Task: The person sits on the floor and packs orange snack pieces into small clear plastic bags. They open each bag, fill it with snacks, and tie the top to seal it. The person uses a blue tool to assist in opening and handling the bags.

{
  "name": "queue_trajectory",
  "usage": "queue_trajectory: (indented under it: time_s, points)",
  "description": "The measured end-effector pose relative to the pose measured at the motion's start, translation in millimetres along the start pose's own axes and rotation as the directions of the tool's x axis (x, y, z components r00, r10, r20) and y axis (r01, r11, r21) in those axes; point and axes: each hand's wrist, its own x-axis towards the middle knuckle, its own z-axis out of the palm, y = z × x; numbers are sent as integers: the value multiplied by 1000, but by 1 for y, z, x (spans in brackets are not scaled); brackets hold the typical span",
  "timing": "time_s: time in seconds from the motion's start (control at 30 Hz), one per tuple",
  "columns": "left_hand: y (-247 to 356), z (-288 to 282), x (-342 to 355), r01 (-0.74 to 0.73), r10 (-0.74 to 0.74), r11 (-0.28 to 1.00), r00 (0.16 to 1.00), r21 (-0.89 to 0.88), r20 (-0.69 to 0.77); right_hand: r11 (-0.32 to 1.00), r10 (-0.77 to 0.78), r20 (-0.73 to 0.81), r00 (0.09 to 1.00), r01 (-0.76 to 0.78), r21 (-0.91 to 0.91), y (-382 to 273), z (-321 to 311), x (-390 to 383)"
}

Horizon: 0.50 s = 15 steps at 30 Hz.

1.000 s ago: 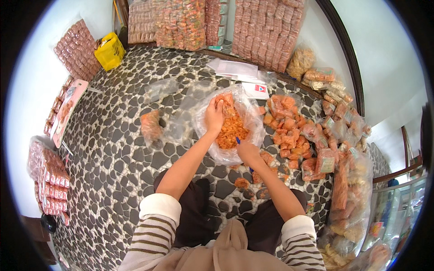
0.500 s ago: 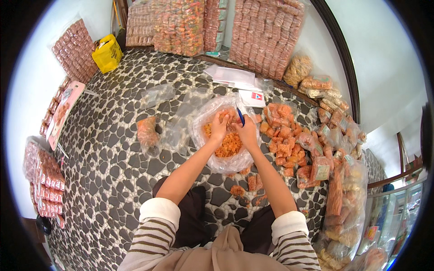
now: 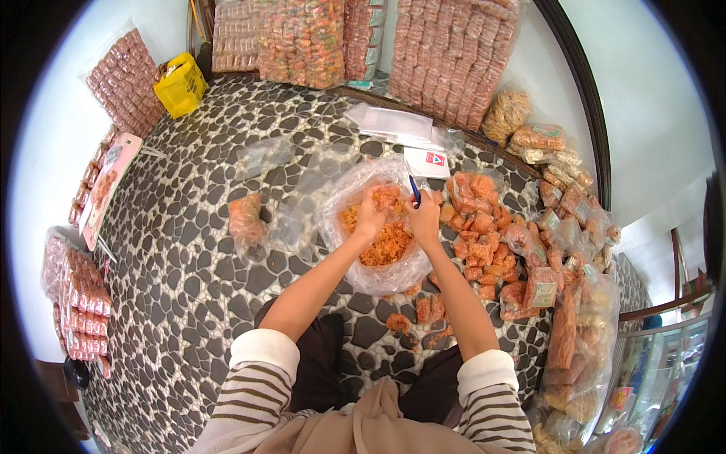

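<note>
A large clear plastic bag [image 3: 344, 266] lies wide open on the floor in front of me, with loose orange snack pieces [image 3: 384, 247] inside. Over it, my left hand [image 3: 370, 218] is closed on a small clear packet of orange snacks [image 3: 389, 198]. Close by on the right, my right hand [image 3: 425, 216] grips a slim blue tool [image 3: 414, 191], its thin end pointing away from me; whether it is a pen or a cutter I cannot tell. The right fingers are near the packet's right side, and their contact with it is unclear.
Small orange snack packets [image 3: 478, 246] are heaped on the right, beside larger filled bags [image 3: 567, 333]. A filled packet [image 3: 246, 216] and flat clear bags [image 3: 299, 216] lie left. White sheets [image 3: 393, 123] sit beyond; big packed bundles [image 3: 454, 60] line the wall.
My right hand has shifted slightly right and nearer me, and the blue tool is now more upright. My left hand stays over the large bag. The whole view has shifted a little.
</note>
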Motion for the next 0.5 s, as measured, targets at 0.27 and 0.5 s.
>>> queue_trajectory:
  time_s: [0.27, 0.5]
  points:
    - [30, -28, -10, -614, 507, 470, 776, 634, 376, 984, -176, 144, 974, 172, 35, 5, -21, 8]
    - [49, -39, -4, -783, 598, 373, 613, 498, 516, 978, -206, 250, 946, 194, 74, 5, -29, 10]
